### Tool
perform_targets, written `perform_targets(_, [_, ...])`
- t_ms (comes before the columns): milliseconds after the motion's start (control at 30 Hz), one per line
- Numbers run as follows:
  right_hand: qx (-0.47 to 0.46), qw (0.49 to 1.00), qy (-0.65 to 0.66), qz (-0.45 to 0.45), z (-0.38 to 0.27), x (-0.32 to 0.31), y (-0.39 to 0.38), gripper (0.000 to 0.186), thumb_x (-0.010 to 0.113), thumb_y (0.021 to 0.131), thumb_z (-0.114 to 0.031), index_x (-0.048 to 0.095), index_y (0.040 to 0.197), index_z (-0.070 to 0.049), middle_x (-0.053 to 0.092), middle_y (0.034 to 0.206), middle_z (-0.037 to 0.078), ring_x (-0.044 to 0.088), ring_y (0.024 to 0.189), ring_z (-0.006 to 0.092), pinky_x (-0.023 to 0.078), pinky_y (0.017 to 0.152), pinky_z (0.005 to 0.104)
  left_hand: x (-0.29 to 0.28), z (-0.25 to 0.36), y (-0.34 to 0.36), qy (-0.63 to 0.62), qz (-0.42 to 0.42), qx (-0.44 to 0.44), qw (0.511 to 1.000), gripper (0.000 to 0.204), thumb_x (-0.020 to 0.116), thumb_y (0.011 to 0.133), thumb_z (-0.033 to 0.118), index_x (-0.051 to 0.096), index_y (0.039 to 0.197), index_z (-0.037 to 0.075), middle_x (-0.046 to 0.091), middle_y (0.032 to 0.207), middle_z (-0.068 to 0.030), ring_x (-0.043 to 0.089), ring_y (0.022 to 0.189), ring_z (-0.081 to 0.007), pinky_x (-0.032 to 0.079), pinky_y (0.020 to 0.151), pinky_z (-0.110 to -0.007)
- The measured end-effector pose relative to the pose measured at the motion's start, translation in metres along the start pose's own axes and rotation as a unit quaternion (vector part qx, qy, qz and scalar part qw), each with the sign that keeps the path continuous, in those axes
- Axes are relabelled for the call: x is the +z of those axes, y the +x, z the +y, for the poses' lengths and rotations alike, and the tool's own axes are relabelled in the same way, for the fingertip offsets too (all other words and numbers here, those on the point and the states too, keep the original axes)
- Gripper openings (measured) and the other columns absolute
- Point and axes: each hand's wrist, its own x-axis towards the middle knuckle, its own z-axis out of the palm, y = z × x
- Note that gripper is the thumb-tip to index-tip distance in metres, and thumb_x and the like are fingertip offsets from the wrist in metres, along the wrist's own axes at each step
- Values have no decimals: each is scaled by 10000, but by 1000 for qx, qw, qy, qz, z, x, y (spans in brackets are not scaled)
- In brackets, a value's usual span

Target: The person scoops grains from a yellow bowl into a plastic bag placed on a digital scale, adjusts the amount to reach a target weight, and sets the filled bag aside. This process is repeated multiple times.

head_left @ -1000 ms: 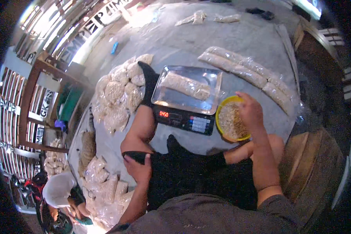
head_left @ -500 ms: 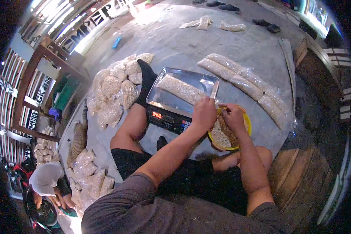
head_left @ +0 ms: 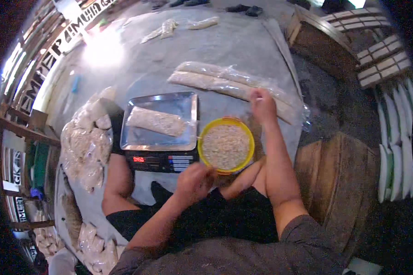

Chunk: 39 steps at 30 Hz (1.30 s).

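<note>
Packed: clear-plastic packet [head_left: 157,122] on rectangular silver metal tray [head_left: 181,105]. Still loose: pale flakes [head_left: 227,146] in round yellow bowl [head_left: 251,147]. Half-curled left hand [head_left: 194,183], right hand [head_left: 264,109]; hold unclear.

The bare left hand [head_left: 195,183] sits just below the centre of the frame, blurred, fingers loosely curled and angled up and right. The bare left forearm [head_left: 156,223] slants up to it from the lower left. The bare right hand [head_left: 264,107] is higher, right of centre, fingers bent inward; the bare right forearm [head_left: 281,162] rises steeply from the lower right.
</note>
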Motion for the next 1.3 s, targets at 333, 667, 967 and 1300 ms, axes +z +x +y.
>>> perform_targets(333, [93, 921, -374, 57, 169, 73, 51, 637, 697, 802, -620, 693, 1167, -98, 675, 1195, 227, 639, 1025, 460, 482, 946, 571, 29, -18, -110, -129, -270, -121, 946, 597, 716, 899, 308, 535, 1395, 30, 607, 1195, -223, 582, 1108, -422, 483, 981, -499])
perform_targets(667, [-55, 967, 246, 22, 29, -6, 72, 148, 602, 993, -181, 633, 1044, -46, 614, 827, 32, 587, 763, 122, 494, 651, 274, -8, -97, 60, 324, 159, -7, 933, 526, 652, 879, 249, 555, 1355, 46, 585, 1340, -224, 469, 1328, -403, 342, 1144, -492])
perform_targets(967, [10, 869, 493, -36, -154, -40, 9, 134, 642, 977, -183, 618, 1046, -70, 500, 797, -35, 447, 645, 56, 394, 540, 203, -136, -87, -18, -91, 385, -154, 905, 173, 609, 934, 107, 716, 1065, 69, 720, 1051, -120, 683, 1016, -239, 534, 888, -376])
perform_targets(1300, [53, 928, 297, -217, -92, 112, -75, 289, 557, 1014, -273, 582, 849, -37, 492, 682, -2, 457, 544, 120, 423, 518, 286, -286, 8, -291, -90, 509, -340, 786, 241, 664, 991, 258, 639, 1105, 47, 639, 1082, -51, 598, 958, -130, 521, 770, -292])
